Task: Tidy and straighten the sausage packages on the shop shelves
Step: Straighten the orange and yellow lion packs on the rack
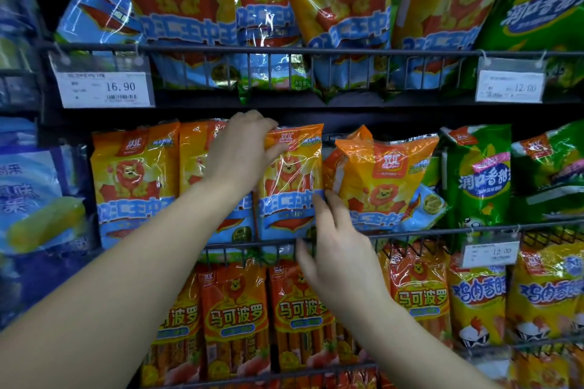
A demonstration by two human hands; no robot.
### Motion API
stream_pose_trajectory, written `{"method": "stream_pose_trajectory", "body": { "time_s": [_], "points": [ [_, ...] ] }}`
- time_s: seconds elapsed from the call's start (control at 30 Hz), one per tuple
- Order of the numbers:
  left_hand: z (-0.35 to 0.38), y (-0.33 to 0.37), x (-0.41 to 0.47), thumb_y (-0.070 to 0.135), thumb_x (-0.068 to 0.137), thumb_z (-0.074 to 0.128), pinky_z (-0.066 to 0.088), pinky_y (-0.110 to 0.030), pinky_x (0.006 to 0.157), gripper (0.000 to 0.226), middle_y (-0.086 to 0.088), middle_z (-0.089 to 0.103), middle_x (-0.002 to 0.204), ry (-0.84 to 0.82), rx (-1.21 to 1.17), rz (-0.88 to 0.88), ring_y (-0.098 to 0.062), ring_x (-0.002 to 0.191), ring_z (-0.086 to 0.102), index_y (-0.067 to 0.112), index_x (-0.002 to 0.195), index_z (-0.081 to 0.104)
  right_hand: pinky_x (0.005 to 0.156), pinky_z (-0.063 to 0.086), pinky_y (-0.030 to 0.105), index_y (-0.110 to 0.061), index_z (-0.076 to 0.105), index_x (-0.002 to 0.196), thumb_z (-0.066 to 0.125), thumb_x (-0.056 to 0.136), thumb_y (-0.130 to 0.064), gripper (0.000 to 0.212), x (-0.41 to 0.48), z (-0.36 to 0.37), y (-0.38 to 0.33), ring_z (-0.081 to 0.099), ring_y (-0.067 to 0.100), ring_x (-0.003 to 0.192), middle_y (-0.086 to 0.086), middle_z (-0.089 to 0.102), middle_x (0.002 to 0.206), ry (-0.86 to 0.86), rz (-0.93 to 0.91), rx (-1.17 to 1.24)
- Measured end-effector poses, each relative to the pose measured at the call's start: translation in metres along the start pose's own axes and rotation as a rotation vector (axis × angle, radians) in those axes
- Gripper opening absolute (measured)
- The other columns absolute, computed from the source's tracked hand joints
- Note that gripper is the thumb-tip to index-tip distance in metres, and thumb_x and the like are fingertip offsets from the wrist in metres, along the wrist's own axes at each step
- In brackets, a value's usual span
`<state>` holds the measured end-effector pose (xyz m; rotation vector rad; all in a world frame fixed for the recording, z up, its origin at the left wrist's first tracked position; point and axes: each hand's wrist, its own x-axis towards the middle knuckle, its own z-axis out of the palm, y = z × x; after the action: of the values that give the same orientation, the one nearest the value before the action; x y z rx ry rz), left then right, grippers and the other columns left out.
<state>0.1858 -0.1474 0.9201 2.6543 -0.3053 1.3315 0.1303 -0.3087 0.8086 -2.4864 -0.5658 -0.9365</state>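
On the middle shelf stands a row of yellow-orange lion sausage packages. My left hand (243, 148) grips the top left corner of the centre package (292, 186), fingers curled over its upper edge. My right hand (339, 249) lies with straight fingers against that package's lower right edge, between it and the neighbouring package (382, 180), which leans tilted to the right. Two more of the same packages (132, 180) stand upright to the left, one partly hidden by my left arm.
A wire rail (442, 232) fronts the middle shelf. Green corn sausage packs (480, 177) stand to the right. Larger lion bags (335, 9) fill the shelf above; orange stick-sausage packs (235, 319) hang below. Price tags (104, 88) clip to the rails.
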Motion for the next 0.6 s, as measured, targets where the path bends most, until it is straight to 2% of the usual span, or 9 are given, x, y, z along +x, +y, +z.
{"method": "stream_pose_trajectory", "body": {
  "time_s": [0.03,0.07,0.13,0.2,0.3,0.4,0.6],
  "points": [
    [0.004,-0.002,0.0,0.044,0.092,0.06,0.045,-0.038,0.094,0.049,-0.006,0.061,0.123,0.017,-0.013,0.015,-0.024,0.118,0.049,0.014,0.131,0.059,0.077,0.052,0.032,-0.017,0.022,0.154,0.048,0.098,-0.041,0.066,-0.002,0.001,-0.001,0.064,0.026,0.105,0.006,0.029,0.157,-0.014,0.001,-0.027],
    [0.007,-0.005,0.001,0.043,0.094,0.058,0.042,-0.035,0.094,0.048,-0.006,0.061,0.122,0.031,-0.03,0.028,-0.024,0.117,0.049,0.013,0.132,0.059,0.074,0.054,0.033,-0.018,0.031,0.151,0.051,0.097,-0.041,0.062,-0.002,0.005,0.001,0.066,0.027,0.103,0.007,0.033,0.156,-0.025,-0.004,-0.064],
    [0.01,-0.008,0.003,0.041,0.099,0.051,0.038,-0.032,0.092,0.047,-0.007,0.063,0.121,0.029,-0.065,0.048,-0.024,0.117,0.046,0.011,0.134,0.057,0.062,0.057,0.035,-0.017,0.052,0.137,0.061,0.086,-0.04,0.056,-0.002,0.014,0.006,0.069,0.029,0.092,0.011,0.055,0.137,-0.011,-0.019,-0.138],
    [0.013,-0.011,0.003,0.037,0.103,0.043,0.034,-0.031,0.092,0.046,-0.008,0.063,0.12,0.019,-0.106,0.066,-0.024,0.116,0.044,0.009,0.137,0.054,0.057,0.057,0.036,-0.017,0.061,0.127,0.07,0.077,-0.037,0.055,-0.001,0.02,0.01,0.07,0.03,0.084,0.013,0.063,0.123,-0.005,-0.034,-0.187],
    [0.015,-0.017,0.0,0.028,0.104,0.034,0.032,-0.031,0.092,0.044,-0.008,0.061,0.12,0.038,-0.167,0.088,-0.022,0.113,0.041,0.008,0.141,0.049,0.066,0.058,0.039,-0.016,0.059,0.13,0.074,0.074,-0.035,0.061,-0.001,0.027,0.013,0.069,0.031,0.089,0.015,0.062,0.122,0.008,-0.05,-0.222],
    [0.016,-0.019,0.002,0.021,0.101,0.036,0.032,-0.038,0.097,0.042,-0.002,0.06,0.122,0.026,-0.079,0.13,-0.022,0.116,0.039,0.014,0.14,0.049,0.072,0.058,0.042,-0.017,0.055,0.135,0.071,0.076,-0.034,0.063,0.0,0.031,0.014,0.066,0.034,0.093,0.016,0.058,0.123,0.032,-0.075,-0.243],
    [0.022,-0.019,0.007,0.035,0.1,0.048,0.031,-0.039,0.088,0.034,0.003,0.059,0.112,0.069,0.049,0.107,-0.024,0.112,0.039,0.031,0.133,0.057,0.077,0.057,0.043,-0.016,0.054,0.137,0.07,0.075,-0.036,0.067,-0.001,0.034,0.016,0.065,0.035,0.098,0.017,0.058,0.124,0.055,-0.071,-0.249]
  ]
}}
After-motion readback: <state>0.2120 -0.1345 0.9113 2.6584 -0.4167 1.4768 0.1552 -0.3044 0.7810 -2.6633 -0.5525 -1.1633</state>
